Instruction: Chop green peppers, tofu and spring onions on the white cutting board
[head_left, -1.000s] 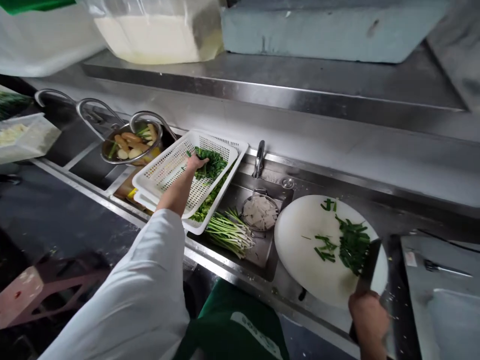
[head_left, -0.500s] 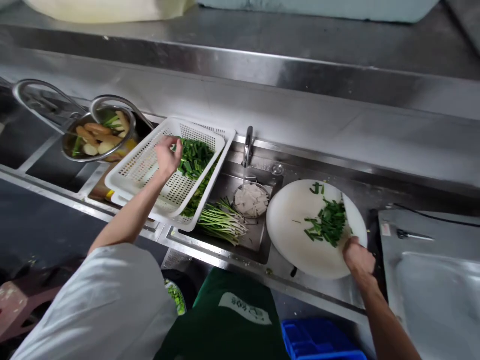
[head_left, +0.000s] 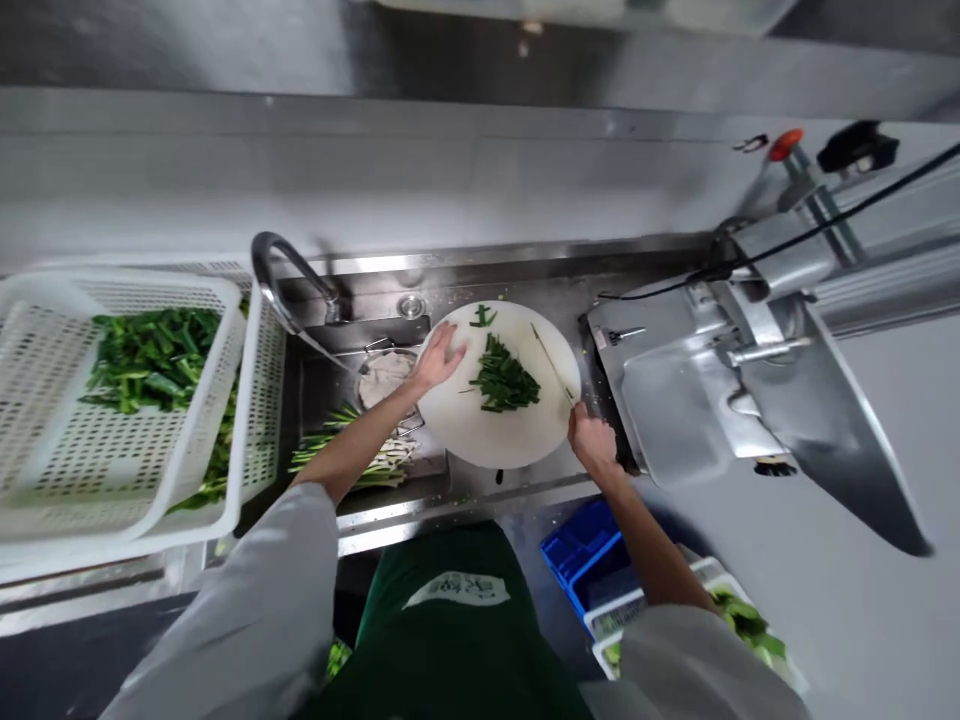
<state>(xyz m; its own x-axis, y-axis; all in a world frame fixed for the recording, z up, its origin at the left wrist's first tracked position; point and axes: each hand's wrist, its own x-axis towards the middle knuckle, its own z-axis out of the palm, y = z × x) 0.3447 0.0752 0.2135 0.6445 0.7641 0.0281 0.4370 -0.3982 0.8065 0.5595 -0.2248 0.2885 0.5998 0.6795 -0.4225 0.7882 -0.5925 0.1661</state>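
A round white cutting board (head_left: 457, 430) carries a pile of cut green leaves (head_left: 506, 378), with a few loose pieces near its far edge. My left hand (head_left: 439, 360) is over the board's left side, fingers spread, holding nothing and apart from the pile. At the board's right edge my right hand (head_left: 592, 438) grips a knife (head_left: 553, 362); its blade, seen nearly edge-on, points away from me across the board, right of the pile. The handle is hidden in my fist.
Left of the board, a sink holds a bowl of pale slices (head_left: 384, 380) under a running faucet (head_left: 289, 270) and long green stalks (head_left: 375, 462). White baskets (head_left: 251, 440) with cut greens stand further left. A metal slicing machine (head_left: 675, 410) is at the right; blue crates (head_left: 581, 550) sit below.
My left hand has moved from the white basket to the cutting board, its fingers now spread. My right hand still holds the knife at the board's right edge. The view has swung right.
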